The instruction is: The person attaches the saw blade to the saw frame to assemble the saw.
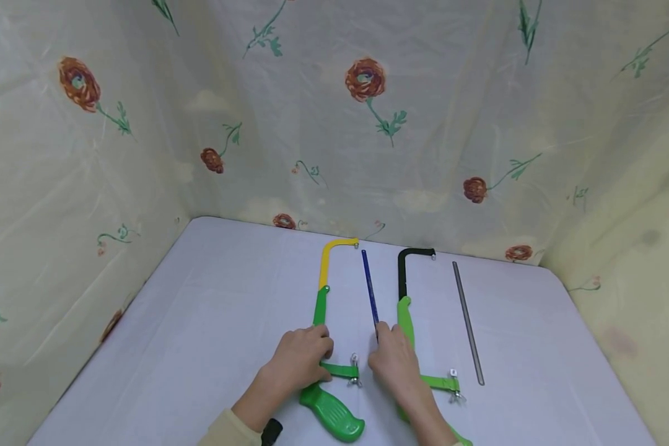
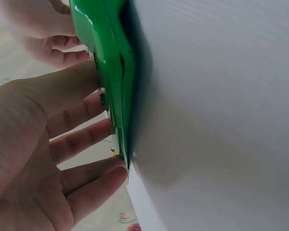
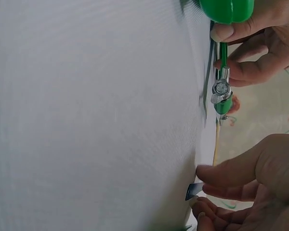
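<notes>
Two hands work: left hand grips the glossy yellow-and-green plastic hacksaw frame; right hand pinches the thin blue metal blade at its 1 o'clock.

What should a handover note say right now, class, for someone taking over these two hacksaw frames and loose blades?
Left hand grips the yellow-and-green hacksaw frame near its handle.
Right hand pinches the near end of the blue blade, which lies between the frames.
Black-and-green hacksaw frame lies to the right; grey blade beyond it, untouched.
Done: parts laid out on the white table.
Left: neither frame has a blade fitted.
</notes>
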A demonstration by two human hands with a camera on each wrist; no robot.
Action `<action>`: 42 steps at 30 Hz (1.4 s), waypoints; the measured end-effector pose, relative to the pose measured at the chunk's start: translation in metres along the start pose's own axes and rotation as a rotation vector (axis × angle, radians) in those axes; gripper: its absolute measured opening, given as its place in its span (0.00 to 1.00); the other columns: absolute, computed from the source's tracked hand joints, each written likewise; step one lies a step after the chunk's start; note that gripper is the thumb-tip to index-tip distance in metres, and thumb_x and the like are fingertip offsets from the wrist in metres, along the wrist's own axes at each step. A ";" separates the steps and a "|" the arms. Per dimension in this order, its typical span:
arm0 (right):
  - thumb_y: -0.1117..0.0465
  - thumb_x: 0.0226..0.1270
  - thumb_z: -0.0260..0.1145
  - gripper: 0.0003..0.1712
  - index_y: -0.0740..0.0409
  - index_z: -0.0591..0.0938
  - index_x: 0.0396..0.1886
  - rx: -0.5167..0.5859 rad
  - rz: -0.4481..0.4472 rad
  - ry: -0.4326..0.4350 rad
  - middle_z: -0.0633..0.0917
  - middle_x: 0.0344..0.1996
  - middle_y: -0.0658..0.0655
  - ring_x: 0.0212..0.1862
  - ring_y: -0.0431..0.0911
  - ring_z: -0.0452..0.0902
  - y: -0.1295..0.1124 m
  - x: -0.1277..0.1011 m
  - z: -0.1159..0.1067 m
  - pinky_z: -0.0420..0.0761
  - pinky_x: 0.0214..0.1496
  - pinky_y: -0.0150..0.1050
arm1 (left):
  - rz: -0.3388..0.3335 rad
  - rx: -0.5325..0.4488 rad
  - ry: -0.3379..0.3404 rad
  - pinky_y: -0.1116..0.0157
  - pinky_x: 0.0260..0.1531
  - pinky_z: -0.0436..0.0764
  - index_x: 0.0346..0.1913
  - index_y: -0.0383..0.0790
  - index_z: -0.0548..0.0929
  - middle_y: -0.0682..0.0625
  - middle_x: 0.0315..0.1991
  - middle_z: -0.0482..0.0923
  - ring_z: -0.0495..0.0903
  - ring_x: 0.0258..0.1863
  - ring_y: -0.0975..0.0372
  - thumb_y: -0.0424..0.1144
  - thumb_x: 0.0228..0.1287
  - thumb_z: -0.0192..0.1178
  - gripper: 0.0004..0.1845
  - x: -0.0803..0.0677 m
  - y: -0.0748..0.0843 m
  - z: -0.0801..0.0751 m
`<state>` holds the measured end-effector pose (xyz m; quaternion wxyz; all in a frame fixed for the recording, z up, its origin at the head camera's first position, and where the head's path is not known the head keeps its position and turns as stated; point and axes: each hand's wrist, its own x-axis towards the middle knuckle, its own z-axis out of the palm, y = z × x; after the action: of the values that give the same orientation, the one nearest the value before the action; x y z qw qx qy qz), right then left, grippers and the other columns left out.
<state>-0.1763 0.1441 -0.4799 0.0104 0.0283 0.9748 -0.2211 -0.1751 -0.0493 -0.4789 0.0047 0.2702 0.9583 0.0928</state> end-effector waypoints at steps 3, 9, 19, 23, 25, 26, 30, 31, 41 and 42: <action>0.75 0.53 0.63 0.22 0.68 0.79 0.51 -0.015 -0.008 0.006 0.79 0.36 0.63 0.34 0.50 0.71 0.001 0.000 0.001 0.75 0.34 0.41 | 0.001 -0.011 -0.001 0.72 0.26 0.72 0.33 0.51 0.85 0.58 0.40 0.78 0.72 0.28 0.68 0.55 0.47 0.78 0.17 0.000 0.000 0.000; 0.77 0.50 0.63 0.18 0.66 0.80 0.44 -0.011 -0.039 0.031 0.79 0.31 0.61 0.32 0.49 0.70 0.002 0.000 0.001 0.74 0.33 0.40 | 0.005 -0.023 0.014 0.72 0.27 0.73 0.33 0.51 0.85 0.58 0.40 0.78 0.73 0.28 0.68 0.54 0.46 0.78 0.17 -0.001 0.000 0.000; 0.77 0.47 0.60 0.15 0.65 0.79 0.37 0.016 -0.058 0.040 0.77 0.27 0.59 0.30 0.48 0.70 0.004 0.000 -0.001 0.73 0.32 0.41 | -0.003 -0.037 0.022 0.72 0.25 0.72 0.34 0.49 0.85 0.56 0.41 0.79 0.73 0.28 0.67 0.53 0.47 0.78 0.17 -0.002 0.003 -0.002; 0.77 0.48 0.60 0.15 0.65 0.79 0.38 0.025 -0.037 0.027 0.77 0.27 0.58 0.30 0.48 0.70 0.004 0.000 0.000 0.73 0.33 0.41 | -0.010 -0.043 0.008 0.72 0.25 0.72 0.34 0.49 0.85 0.56 0.41 0.78 0.73 0.28 0.67 0.52 0.47 0.78 0.16 -0.003 0.004 -0.003; 0.77 0.48 0.60 0.15 0.65 0.79 0.39 0.031 -0.025 0.020 0.77 0.28 0.58 0.31 0.48 0.70 0.004 0.000 0.000 0.73 0.33 0.40 | -0.011 -0.046 0.001 0.72 0.25 0.71 0.34 0.49 0.85 0.56 0.41 0.78 0.72 0.27 0.67 0.52 0.47 0.78 0.16 -0.003 0.003 -0.003; 0.77 0.49 0.60 0.15 0.65 0.79 0.39 0.035 -0.019 0.016 0.77 0.28 0.58 0.31 0.48 0.70 0.004 0.000 0.000 0.73 0.33 0.40 | -0.012 -0.049 -0.003 0.72 0.24 0.71 0.34 0.49 0.85 0.56 0.41 0.78 0.72 0.27 0.67 0.52 0.48 0.78 0.16 -0.003 0.003 -0.003; 0.77 0.48 0.60 0.16 0.65 0.79 0.39 0.039 -0.013 0.015 0.77 0.28 0.58 0.31 0.48 0.70 0.003 0.000 0.000 0.73 0.33 0.40 | -0.015 -0.055 -0.010 0.73 0.24 0.70 0.34 0.49 0.85 0.56 0.40 0.78 0.70 0.26 0.67 0.52 0.48 0.78 0.16 -0.003 0.003 -0.002; 0.77 0.48 0.60 0.16 0.65 0.79 0.39 0.037 -0.013 0.016 0.77 0.28 0.58 0.31 0.48 0.70 0.003 0.000 0.000 0.73 0.33 0.40 | -0.016 -0.056 -0.009 0.73 0.23 0.70 0.34 0.49 0.85 0.56 0.40 0.78 0.70 0.26 0.67 0.52 0.48 0.78 0.16 -0.002 0.003 -0.003; 0.78 0.47 0.60 0.16 0.64 0.79 0.38 0.025 -0.008 0.028 0.77 0.27 0.58 0.30 0.48 0.70 0.003 0.002 0.004 0.71 0.31 0.38 | -0.021 -0.064 -0.013 0.72 0.24 0.70 0.34 0.48 0.85 0.55 0.41 0.78 0.71 0.26 0.66 0.52 0.48 0.78 0.16 -0.004 0.004 -0.004; 0.78 0.47 0.59 0.16 0.65 0.79 0.38 0.031 -0.007 0.026 0.77 0.27 0.58 0.30 0.48 0.70 0.002 0.002 0.004 0.71 0.30 0.38 | -0.021 -0.062 -0.011 0.72 0.24 0.70 0.34 0.48 0.85 0.55 0.41 0.78 0.71 0.26 0.66 0.52 0.48 0.78 0.16 -0.004 0.003 -0.004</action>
<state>-0.1782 0.1447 -0.4847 -0.0036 0.0282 0.9714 -0.2358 -0.1705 -0.0489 -0.4743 0.0193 0.2601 0.9578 0.1210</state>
